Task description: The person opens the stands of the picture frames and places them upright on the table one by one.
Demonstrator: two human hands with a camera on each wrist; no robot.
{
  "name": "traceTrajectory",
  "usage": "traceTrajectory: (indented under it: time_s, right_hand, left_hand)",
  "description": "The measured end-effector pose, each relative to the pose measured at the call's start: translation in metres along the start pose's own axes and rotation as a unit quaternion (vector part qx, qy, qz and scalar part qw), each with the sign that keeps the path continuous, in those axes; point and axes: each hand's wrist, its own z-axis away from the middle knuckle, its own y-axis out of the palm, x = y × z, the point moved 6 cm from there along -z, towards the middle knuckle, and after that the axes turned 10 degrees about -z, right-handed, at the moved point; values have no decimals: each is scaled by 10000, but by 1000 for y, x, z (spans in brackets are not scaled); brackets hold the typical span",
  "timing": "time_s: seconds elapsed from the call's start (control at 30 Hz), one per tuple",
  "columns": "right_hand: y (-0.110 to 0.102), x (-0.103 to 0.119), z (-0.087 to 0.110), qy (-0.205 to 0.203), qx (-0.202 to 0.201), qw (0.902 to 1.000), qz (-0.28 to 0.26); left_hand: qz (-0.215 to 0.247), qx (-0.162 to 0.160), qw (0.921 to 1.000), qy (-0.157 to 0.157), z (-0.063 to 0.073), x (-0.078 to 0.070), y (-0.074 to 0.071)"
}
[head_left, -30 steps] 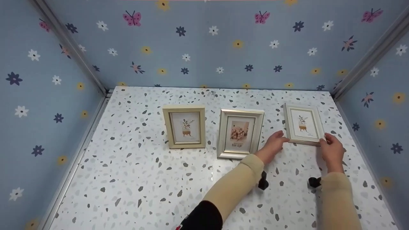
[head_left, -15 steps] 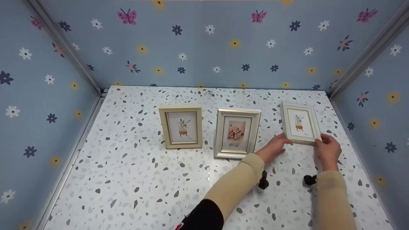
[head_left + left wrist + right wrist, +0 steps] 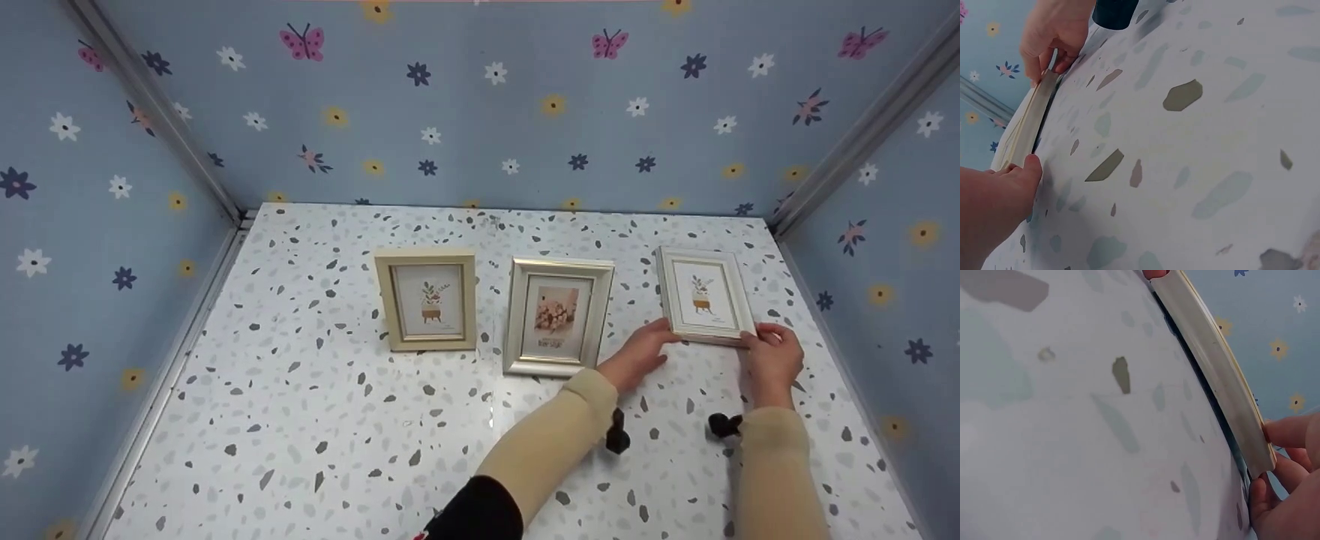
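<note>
A white picture frame (image 3: 703, 295) with a potted-plant print lies face up, tilted slightly back, at the right of the speckled surface. At its near left corner, my left hand (image 3: 640, 355) holds the edge. My right hand (image 3: 775, 363) pinches the near right corner. In the left wrist view, the frame's pale edge (image 3: 1033, 115) runs between both hands. From the right wrist, fingers (image 3: 1292, 433) and thumb grip the end of that edge, with a dark gap beneath it. Left of my left hand stands a silver picture frame (image 3: 559, 366) with a flower photo.
A cream picture frame (image 3: 433, 345) with a plant print stands upright farther left. Blue floral wall panels (image 3: 480, 105) enclose the back and both sides of the speckled white tabletop (image 3: 322, 435). Black wrist cameras (image 3: 618, 433) sit below the hands.
The head view has shifted slightly. My left fingers have closed in at the frame's near left corner, where the index finger stood apart before. My right hand keeps its grip; the other frames stand unchanged.
</note>
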Motion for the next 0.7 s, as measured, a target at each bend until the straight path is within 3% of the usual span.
traceTrajectory:
  time_s: [0.17, 0.3, 0.57, 0.7]
  right_hand:
    - [-2, 2, 4, 181, -45, 9988, -452]
    - [-3, 7, 8, 226, -82, 9941, -1061]
    - [-4, 1, 10, 337, 83, 9693, -2434]
    - [-4, 1, 14, 317, 70, 9629, -2680]
  left_hand:
    - [117, -328, 9991, -225, 0, 3, -3]
    - [109, -408, 9989, -222, 1, 3, -4]
    - [-64, -677, 9977, -71, 6, 2, -11]
    - [6, -776, 9970, 52, 8, 1, -14]
